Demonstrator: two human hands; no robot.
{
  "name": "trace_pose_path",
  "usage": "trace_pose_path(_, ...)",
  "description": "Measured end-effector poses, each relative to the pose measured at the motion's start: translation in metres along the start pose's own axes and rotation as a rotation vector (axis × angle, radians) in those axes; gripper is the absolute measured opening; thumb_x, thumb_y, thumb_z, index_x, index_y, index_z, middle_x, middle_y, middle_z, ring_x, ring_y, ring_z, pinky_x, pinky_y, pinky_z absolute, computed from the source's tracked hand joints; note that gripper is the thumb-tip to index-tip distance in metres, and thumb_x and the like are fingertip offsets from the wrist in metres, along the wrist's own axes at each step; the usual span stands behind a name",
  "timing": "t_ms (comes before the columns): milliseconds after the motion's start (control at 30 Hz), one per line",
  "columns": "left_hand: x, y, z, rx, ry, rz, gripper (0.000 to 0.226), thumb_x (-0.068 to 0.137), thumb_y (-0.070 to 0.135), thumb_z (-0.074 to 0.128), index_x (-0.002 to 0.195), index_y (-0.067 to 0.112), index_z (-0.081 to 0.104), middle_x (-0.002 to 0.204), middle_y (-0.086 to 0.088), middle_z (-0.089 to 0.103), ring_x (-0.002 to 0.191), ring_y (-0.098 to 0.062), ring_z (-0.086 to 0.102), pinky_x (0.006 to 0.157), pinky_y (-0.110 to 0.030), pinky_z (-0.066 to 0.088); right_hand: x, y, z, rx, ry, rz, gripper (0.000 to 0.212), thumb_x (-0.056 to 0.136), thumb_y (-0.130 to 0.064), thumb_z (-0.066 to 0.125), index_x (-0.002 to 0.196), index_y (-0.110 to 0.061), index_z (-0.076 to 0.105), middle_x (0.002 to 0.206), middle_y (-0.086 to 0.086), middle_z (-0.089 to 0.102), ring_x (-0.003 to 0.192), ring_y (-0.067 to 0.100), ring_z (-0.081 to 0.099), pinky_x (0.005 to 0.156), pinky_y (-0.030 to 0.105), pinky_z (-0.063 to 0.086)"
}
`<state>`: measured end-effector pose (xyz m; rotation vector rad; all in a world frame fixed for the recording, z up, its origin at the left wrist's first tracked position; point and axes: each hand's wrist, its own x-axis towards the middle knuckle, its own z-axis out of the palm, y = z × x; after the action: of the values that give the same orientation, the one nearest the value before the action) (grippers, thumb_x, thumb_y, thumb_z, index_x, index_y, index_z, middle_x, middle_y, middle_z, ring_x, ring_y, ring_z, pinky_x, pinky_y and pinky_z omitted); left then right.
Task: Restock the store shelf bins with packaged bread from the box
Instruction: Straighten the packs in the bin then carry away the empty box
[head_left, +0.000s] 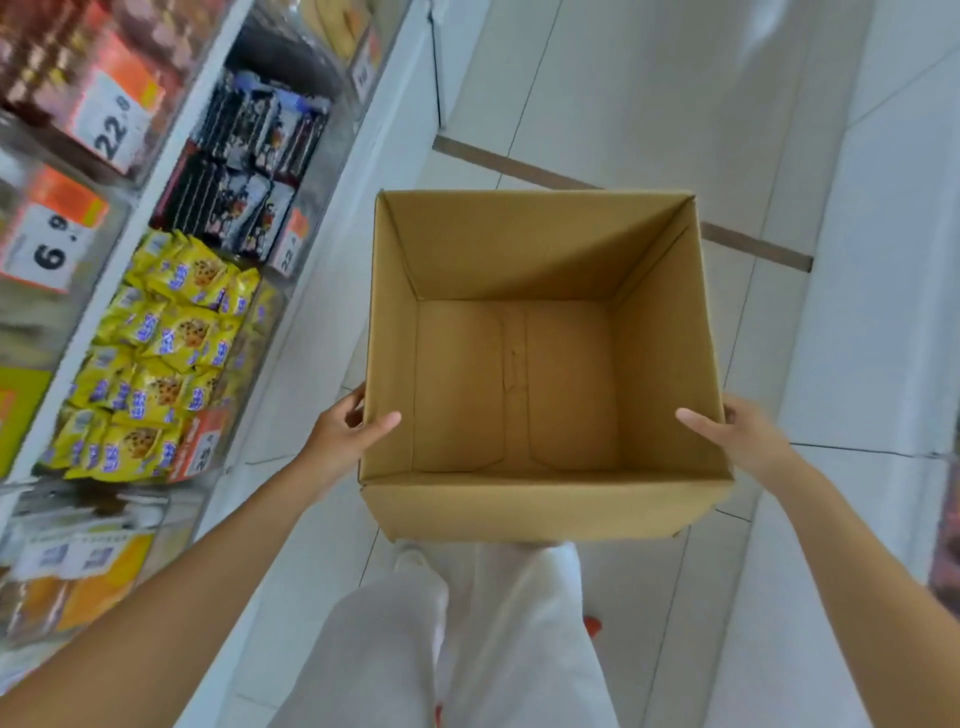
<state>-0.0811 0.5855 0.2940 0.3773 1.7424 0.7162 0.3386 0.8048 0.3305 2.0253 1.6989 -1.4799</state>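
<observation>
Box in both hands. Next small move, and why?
Probably set the box down on the floor: its bottom is bare, with no bread inside. The left hand and right hand grip its side walls, thumbs over the rim, and the nearby bin of yellow packets looks full.

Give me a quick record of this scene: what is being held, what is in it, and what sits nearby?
box: open cardboard, nothing inside
left hand: grips the box's left wall, thumb inside
right hand: grips the box's right wall, thumb inside
bins: clear, on shelves to the person's left
yellow packets: piled in one bin
dark packets: in the bin beyond
price tags: orange and white, on bin fronts
floor: pale tiles
</observation>
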Motion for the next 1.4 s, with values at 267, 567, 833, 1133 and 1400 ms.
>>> trace_pose_path(267, 0.118, 0.181, 0.065, 0.129, -0.069, -0.005, 0.102, 0.062, 0.065, 0.078, 0.150, 0.031, 0.038, 0.144, 0.007, 0.052, 0.133, -0.016, 0.048, 0.112, -0.043, 0.041, 0.092, -0.046, -0.127, 0.131, 0.040, 0.093, 0.029, 0.088, -0.038, 0.069, 0.109, -0.018, 0.063, 0.095, -0.006, 0.068, 0.085, 0.007, 0.063, 0.072, 0.023, 0.047)
trace_pose_path(567, 0.252, 0.389, 0.102, 0.163, -0.054, 0.052, 0.081, 0.081, 0.055, 0.070, 0.150, 0.030, 0.037, 0.145, 0.004, 0.051, 0.132, -0.020, 0.049, 0.109, -0.045, 0.043, 0.221, -0.162, -0.267, 0.157, 0.091, 0.058, 0.037, 0.089, -0.041, 0.066, 0.118, -0.019, 0.062, 0.105, 0.001, 0.068, 0.097, 0.022, 0.065, 0.086, 0.034, 0.052)
trace_pose_path(833, 0.402, 0.576, 0.119, 0.204, -0.096, 0.058, 0.086, 0.075, 0.057, 0.074, 0.148, 0.027, 0.042, 0.141, 0.003, 0.055, 0.128, -0.018, 0.053, 0.108, -0.041, 0.045, 0.367, -0.275, -0.374, 0.165, 0.160, 0.103, 0.048, 0.087, -0.046, 0.066, 0.120, -0.011, 0.062, 0.109, 0.004, 0.068, 0.100, 0.026, 0.064, 0.091, 0.039, 0.053)
trace_pose_path(1133, 0.556, 0.789, 0.168, 0.279, -0.149, 0.055, 0.102, 0.062, 0.069, 0.072, 0.150, 0.032, 0.037, 0.146, 0.003, 0.050, 0.132, -0.022, 0.049, 0.109, -0.049, 0.042, 0.535, -0.368, -0.506, 0.222, 0.167, 0.144, 0.052, 0.086, -0.048, 0.066, 0.123, -0.011, 0.061, 0.110, 0.005, 0.068, 0.103, 0.027, 0.064, 0.096, 0.046, 0.053)
trace_pose_path(1400, 0.689, 0.970, 0.231, 0.267, -0.127, 0.036, 0.093, 0.070, 0.062, 0.069, 0.150, 0.029, 0.038, 0.144, 0.003, 0.052, 0.131, -0.021, 0.051, 0.109, -0.046, 0.043, 0.705, -0.456, -0.659, 0.205, 0.111, 0.157, 0.054, 0.085, -0.050, 0.066, 0.123, -0.012, 0.062, 0.109, 0.002, 0.068, 0.102, 0.023, 0.064, 0.094, 0.041, 0.053)
